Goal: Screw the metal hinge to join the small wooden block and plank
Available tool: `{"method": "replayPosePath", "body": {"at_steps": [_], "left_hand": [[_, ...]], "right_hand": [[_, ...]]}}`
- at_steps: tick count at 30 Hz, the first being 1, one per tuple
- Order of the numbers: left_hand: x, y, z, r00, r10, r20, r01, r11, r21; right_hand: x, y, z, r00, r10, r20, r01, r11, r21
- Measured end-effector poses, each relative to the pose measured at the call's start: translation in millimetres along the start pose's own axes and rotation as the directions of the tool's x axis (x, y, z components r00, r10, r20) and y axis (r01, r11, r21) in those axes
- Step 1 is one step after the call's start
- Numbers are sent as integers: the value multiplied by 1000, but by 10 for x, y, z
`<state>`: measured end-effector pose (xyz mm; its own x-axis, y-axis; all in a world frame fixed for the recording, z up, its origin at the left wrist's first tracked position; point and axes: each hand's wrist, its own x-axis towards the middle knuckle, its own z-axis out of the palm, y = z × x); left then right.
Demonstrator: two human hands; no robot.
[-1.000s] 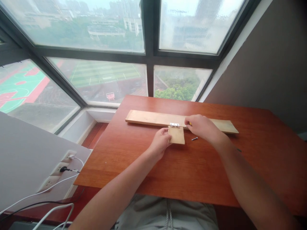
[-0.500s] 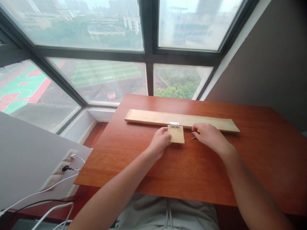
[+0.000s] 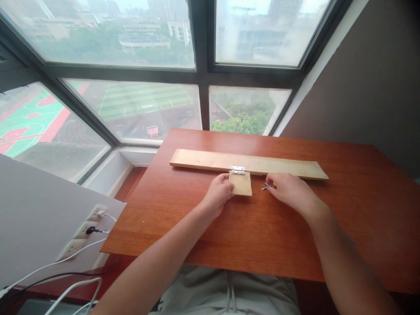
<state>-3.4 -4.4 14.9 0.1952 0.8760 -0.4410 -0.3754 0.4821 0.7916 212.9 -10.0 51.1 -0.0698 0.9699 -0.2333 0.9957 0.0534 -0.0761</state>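
My left hand [image 3: 219, 192] grips the left edge of a small square wooden board [image 3: 241, 184], thumb on top. A silver metal hinge [image 3: 238, 169] sits at that board's far edge, next to the long wooden plank [image 3: 210, 158]. To the right, my right hand [image 3: 288, 188] is closed, fingers pinched low over the table. A bit of yellow shows between its fingers, part of a small tool that looks like a screwdriver, mostly hidden. By the fingertips lies a small metal piece [image 3: 264, 188], perhaps a screw.
The plank lies across a reddish-brown wooden table [image 3: 183, 227]. A small dark object [image 3: 352, 241] is partly visible beside my right forearm. Windows [image 3: 138, 105] stand behind the table. Wall sockets [image 3: 88, 229] with plugged-in cables are at the left.
My right hand has shifted slightly right and down, its fingertips now at the small metal piece. The left hand and the small board stay almost where they were.
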Motion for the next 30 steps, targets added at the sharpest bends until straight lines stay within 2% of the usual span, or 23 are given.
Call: {"method": "replayPosePath", "body": {"at_steps": [6,11,17,20,24,27,30], "left_hand": [[-2,4,4,1000,-3,-2,3,1000,4],[-1,-3,0,1000,4,5,-4,1000,1],[-1,-5,1,1000,2,6,-2,1000,0],[6,-6,4,1000,4,9,-4,1000,0],[16,-7,6,1000,-1,0,1,1000,-4],[25,-13,1,1000,-2,0,2,1000,-6],[33,-16,-7,1000,-1,-1,1,1000,-5]], "right_hand": [[9,59,23,1000,-20,-23,20,1000,-4],[-5,81,-42,997,-25,-68,25,1000,-5],[-97,-23,-265,967,-101,-235,133,983,124],[-156,-121,-494,903,-116,-413,201,965,168],[-214,-284,-813,749,-168,-641,398,887,233],[-197,-426,-958,646,-140,-751,492,828,269],[-110,-559,-1000,595,-87,-799,581,733,353]]}}
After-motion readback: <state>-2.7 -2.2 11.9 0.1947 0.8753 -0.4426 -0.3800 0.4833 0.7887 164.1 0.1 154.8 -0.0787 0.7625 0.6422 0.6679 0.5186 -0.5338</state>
